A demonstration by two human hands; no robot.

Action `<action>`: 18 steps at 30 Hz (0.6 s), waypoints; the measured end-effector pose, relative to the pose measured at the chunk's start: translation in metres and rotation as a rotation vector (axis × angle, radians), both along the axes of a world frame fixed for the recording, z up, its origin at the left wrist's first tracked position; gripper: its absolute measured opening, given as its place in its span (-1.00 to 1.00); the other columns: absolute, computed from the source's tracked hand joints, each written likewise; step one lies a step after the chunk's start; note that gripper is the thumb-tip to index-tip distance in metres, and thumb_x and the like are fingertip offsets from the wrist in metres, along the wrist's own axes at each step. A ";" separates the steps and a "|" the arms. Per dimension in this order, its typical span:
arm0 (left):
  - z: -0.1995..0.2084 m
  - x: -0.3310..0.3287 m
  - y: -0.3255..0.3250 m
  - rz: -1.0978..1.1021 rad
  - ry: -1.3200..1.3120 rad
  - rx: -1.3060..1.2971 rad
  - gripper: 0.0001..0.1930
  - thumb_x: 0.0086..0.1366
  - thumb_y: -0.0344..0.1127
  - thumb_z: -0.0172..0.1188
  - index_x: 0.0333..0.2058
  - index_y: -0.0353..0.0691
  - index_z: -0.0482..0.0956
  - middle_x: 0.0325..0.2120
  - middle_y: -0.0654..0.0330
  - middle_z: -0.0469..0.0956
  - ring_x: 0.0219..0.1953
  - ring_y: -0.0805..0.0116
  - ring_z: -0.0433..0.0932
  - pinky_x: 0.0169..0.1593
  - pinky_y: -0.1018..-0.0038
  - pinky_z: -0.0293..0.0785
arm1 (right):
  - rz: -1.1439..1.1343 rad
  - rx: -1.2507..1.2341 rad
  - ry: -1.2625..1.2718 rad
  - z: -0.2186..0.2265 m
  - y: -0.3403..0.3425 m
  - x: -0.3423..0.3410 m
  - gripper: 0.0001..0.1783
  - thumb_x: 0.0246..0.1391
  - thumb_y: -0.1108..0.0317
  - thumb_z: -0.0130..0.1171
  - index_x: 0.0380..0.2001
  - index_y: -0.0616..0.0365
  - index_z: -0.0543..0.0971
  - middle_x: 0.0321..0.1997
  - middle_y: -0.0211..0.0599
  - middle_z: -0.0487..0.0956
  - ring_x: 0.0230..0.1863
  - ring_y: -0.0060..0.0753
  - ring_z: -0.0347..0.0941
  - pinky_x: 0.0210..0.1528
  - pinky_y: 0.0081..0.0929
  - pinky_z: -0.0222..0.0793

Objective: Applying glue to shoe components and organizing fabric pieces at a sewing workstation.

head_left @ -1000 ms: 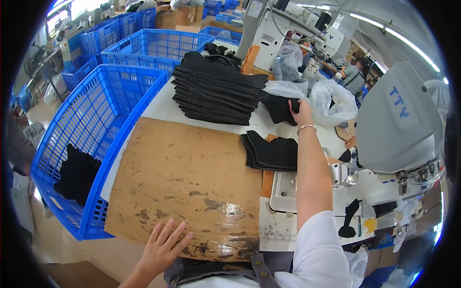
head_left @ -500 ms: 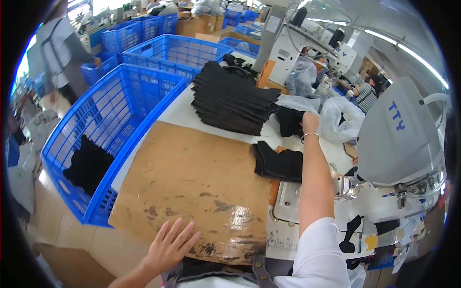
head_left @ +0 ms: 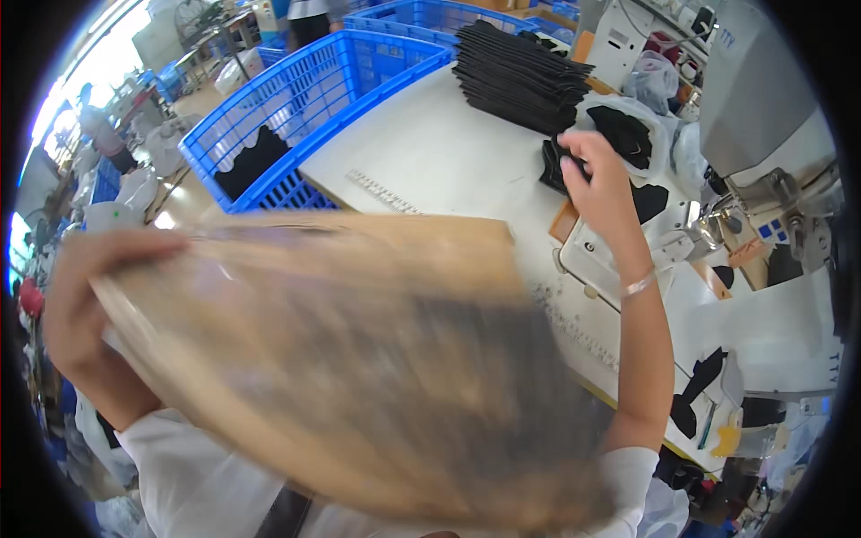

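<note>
My left hand [head_left: 76, 291] is closed on the edge of a brown cardboard sheet [head_left: 359, 305], raised off the table and tilted, blurred by motion. Dark scuffs mark its face. Over a few black fabric pieces [head_left: 552, 165] beside the sewing machine, my right hand [head_left: 596, 175] has its thumb and fingers apart; whether it touches them I cannot tell. Farther back lies a fanned stack of black fabric pieces [head_left: 520, 76]. A clear plastic bag [head_left: 662, 121] with black pieces [head_left: 621, 134] is just beyond the right hand.
A blue plastic crate [head_left: 336, 134] with black fabric [head_left: 254, 161] in it adjoins the table's left edge. The grey sewing machine head [head_left: 762, 90] overhangs the right side. A ruler strip [head_left: 384, 191] runs along the white tabletop [head_left: 404, 134]. A person [head_left: 103, 134] is far left.
The cardboard sheet, flat on the table before, is now lifted toward me in my left hand, baring the tabletop. My right hand has come back from the bag to the nearer black pieces. The view has shifted.
</note>
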State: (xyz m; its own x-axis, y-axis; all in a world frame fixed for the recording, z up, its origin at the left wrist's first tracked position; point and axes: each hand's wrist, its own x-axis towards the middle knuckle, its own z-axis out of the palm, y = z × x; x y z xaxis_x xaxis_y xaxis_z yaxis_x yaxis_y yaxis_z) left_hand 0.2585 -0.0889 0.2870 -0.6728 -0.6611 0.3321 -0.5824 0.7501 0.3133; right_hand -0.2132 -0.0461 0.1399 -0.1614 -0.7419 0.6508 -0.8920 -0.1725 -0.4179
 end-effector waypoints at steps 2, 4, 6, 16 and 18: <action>0.019 0.074 -0.023 0.255 0.214 0.084 -0.59 0.22 -0.27 0.19 -0.02 -0.41 0.45 -0.16 0.20 0.50 -0.14 0.43 0.44 -0.02 0.49 0.31 | 0.050 -0.020 0.156 -0.010 0.036 0.024 -0.72 -0.03 0.50 0.11 -0.17 0.23 0.48 -0.14 -0.14 0.48 -0.10 -0.07 0.42 -0.02 -0.34 0.34; 0.028 0.073 -0.031 0.262 0.106 0.144 -0.60 0.23 -0.28 0.18 -0.02 -0.39 0.45 -0.17 0.21 0.50 -0.13 0.43 0.43 -0.01 0.49 0.31 | 0.073 0.007 0.222 -0.021 0.068 0.040 -0.66 -0.04 0.53 0.13 -0.12 0.22 0.46 -0.08 -0.14 0.47 -0.07 -0.05 0.41 0.01 -0.31 0.33; 0.025 0.071 -0.037 0.262 -0.007 0.210 -0.61 0.23 -0.28 0.18 -0.01 -0.38 0.45 -0.17 0.23 0.50 -0.12 0.44 0.43 0.00 0.48 0.31 | 0.057 0.082 0.140 -0.032 0.098 0.047 -0.66 -0.06 0.55 0.14 -0.13 0.24 0.47 -0.06 -0.11 0.47 -0.03 -0.06 0.40 0.04 -0.31 0.31; -0.268 0.056 -0.126 0.358 -0.468 0.417 -0.66 0.19 -0.29 0.12 -0.06 -0.26 0.53 -0.15 -0.11 0.55 -0.09 -0.08 0.52 -0.01 0.17 0.43 | -0.066 0.256 0.020 -0.073 0.144 0.067 -0.70 0.00 0.56 0.08 -0.12 0.27 0.49 -0.05 -0.10 0.49 -0.01 -0.04 0.40 0.07 -0.28 0.29; -0.361 0.046 -0.146 0.357 -0.456 0.475 -0.64 0.23 -0.24 0.09 -0.02 -0.20 0.51 -0.17 -0.10 0.56 -0.10 -0.08 0.53 -0.02 0.15 0.44 | -0.141 0.280 -0.024 -0.076 0.148 0.073 -0.71 0.00 0.57 0.07 -0.14 0.30 0.49 -0.05 -0.09 0.49 -0.03 -0.02 0.39 0.06 -0.26 0.29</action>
